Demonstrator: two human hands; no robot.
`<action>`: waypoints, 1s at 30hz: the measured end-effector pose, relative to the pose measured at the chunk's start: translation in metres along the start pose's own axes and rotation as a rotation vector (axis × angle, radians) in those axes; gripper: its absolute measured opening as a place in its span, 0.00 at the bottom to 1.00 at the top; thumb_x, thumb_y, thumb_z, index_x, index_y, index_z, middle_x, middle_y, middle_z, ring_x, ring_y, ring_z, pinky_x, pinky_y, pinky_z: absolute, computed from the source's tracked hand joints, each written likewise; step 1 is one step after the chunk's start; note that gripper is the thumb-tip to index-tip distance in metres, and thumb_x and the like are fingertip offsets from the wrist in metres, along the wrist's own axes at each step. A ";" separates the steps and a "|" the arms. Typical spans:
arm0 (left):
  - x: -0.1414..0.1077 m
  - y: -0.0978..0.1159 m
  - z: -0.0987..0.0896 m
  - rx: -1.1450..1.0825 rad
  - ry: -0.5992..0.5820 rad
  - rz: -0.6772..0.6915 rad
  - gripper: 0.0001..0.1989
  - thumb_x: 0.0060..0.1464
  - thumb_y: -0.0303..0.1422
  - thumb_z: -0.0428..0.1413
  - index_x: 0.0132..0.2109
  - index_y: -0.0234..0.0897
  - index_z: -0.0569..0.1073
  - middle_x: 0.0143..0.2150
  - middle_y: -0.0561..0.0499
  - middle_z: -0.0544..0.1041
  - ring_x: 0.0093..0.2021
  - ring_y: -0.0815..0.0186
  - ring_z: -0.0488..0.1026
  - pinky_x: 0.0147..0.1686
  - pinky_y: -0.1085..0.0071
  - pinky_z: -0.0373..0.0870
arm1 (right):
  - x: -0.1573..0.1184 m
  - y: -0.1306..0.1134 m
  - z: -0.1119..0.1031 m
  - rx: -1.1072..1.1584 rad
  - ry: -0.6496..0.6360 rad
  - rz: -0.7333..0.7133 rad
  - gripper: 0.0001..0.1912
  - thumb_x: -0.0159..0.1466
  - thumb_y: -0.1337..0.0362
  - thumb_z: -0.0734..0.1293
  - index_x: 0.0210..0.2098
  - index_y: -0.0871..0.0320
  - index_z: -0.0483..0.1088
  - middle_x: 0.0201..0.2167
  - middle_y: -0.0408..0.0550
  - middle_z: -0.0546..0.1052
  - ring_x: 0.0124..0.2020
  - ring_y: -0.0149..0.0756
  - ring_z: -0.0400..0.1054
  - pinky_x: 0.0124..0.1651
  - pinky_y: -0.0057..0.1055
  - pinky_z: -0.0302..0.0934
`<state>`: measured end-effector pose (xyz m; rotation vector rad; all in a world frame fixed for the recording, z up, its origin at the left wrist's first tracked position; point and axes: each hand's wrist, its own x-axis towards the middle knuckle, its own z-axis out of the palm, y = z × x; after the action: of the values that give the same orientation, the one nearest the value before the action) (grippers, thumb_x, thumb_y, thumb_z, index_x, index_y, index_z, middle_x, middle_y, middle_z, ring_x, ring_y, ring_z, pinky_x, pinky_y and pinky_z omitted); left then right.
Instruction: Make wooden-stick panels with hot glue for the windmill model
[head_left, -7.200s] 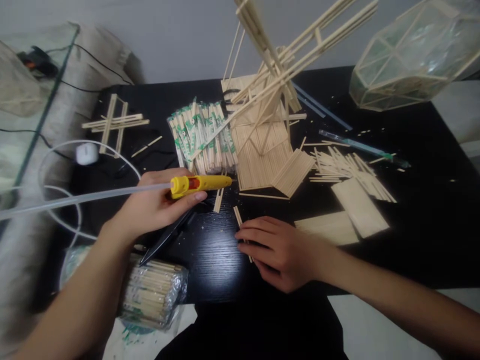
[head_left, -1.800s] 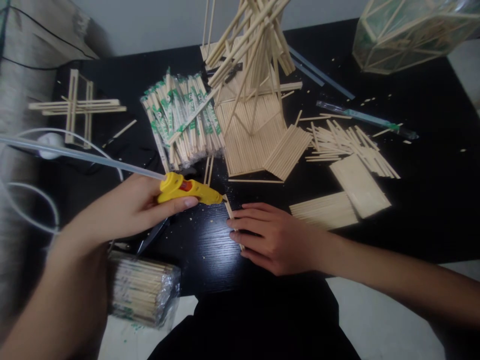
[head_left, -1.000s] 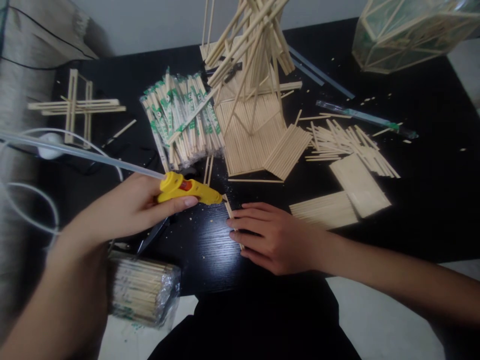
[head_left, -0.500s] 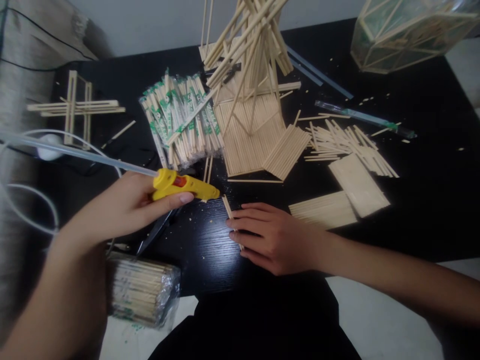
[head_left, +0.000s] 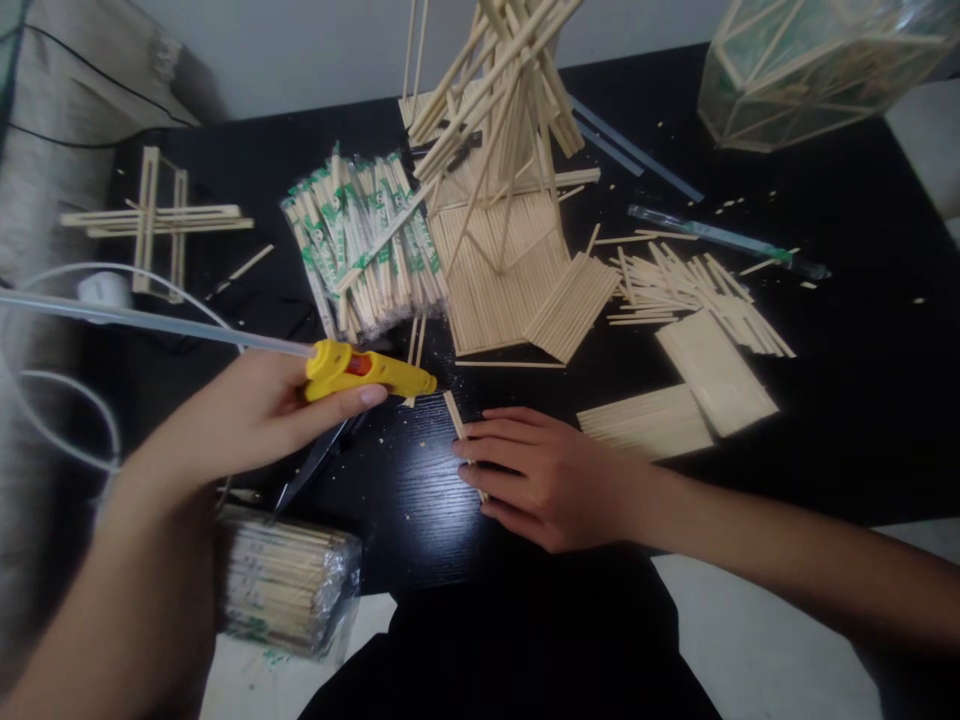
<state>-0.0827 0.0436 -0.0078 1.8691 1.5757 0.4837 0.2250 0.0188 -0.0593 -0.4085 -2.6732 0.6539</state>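
My left hand (head_left: 247, 415) is closed round a yellow hot glue gun (head_left: 397, 376), its nozzle pointing right. A long translucent glue stick (head_left: 172, 325) runs out of the gun's back end to the left. My right hand (head_left: 540, 475) lies palm down on the table, its fingertips holding short wooden sticks (head_left: 454, 412) side by side. The nozzle is a small gap away from the sticks' far end. My right fingers hide much of the sticks' lower part.
Behind stands a wooden stick structure (head_left: 499, 130) on a slatted base (head_left: 495, 290). Wrapped chopsticks (head_left: 367, 240) lie left of it, loose short sticks (head_left: 697, 290) and flat stick panels (head_left: 716, 372) right. A packaged bundle (head_left: 289, 580) sits at the front left, near a white cable (head_left: 64, 385).
The glue gun's nozzle has drawn back slightly left from the end of the sticks. My right hand stays in place on them.
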 end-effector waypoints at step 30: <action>0.010 0.022 0.050 0.065 -0.074 0.177 0.10 0.68 0.41 0.55 0.48 0.41 0.74 0.43 0.48 0.81 0.41 0.58 0.80 0.43 0.63 0.78 | 0.001 0.000 0.003 -0.018 0.021 -0.018 0.12 0.71 0.64 0.68 0.49 0.65 0.79 0.56 0.57 0.81 0.60 0.48 0.73 0.68 0.46 0.64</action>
<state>-0.0318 0.0396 -0.0303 2.0630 1.4007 0.4392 0.2229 0.0183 -0.0618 -0.3934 -2.6614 0.6170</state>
